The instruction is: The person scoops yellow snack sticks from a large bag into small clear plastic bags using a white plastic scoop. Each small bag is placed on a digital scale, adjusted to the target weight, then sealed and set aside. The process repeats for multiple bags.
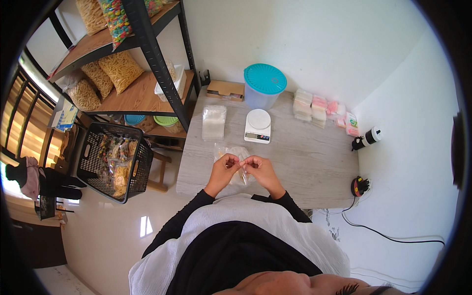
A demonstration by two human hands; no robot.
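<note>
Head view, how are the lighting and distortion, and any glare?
Head view: white glare patch on the glossy pale floor; head view: dark fisheye rim, edges bowing on the black metal shelf frame; head view: bright daylight at far left, glints on the clear plastic bag at the person's fingers.

The near bag (238, 150) is thin, clear, glossy plastic. The table (314, 162) has a matt, grey wood-grain surface. The scale (257, 127) looks like smooth white plastic; the far tub (261, 100) is translucent plastic. At left, the basket (140, 169) is perforated black plastic, the shelf posts (157, 59) look like painted metal, and the floor (108, 226) is glossy.
</note>
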